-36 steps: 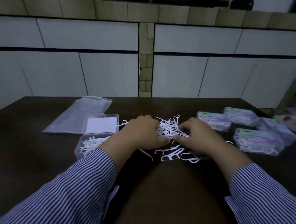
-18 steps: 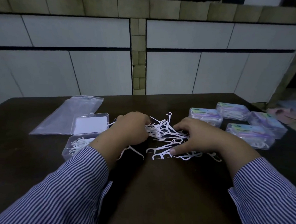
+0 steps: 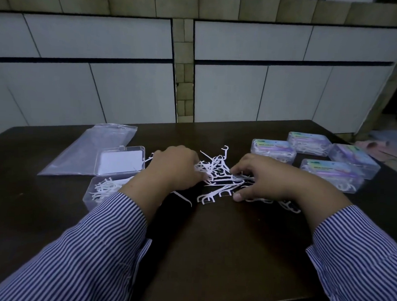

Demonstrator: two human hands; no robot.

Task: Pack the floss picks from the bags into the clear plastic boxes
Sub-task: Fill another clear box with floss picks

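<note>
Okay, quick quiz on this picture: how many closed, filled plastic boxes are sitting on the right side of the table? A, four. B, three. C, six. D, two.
A: four closed boxes packed with floss picks sit in a cluster on the right of the table, while the only open box lies on the left by the left hand.

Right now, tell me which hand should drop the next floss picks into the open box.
Left. The left hand is on the floss pick pile, right beside the open box; the right hand sits on the pile's far side.
</note>
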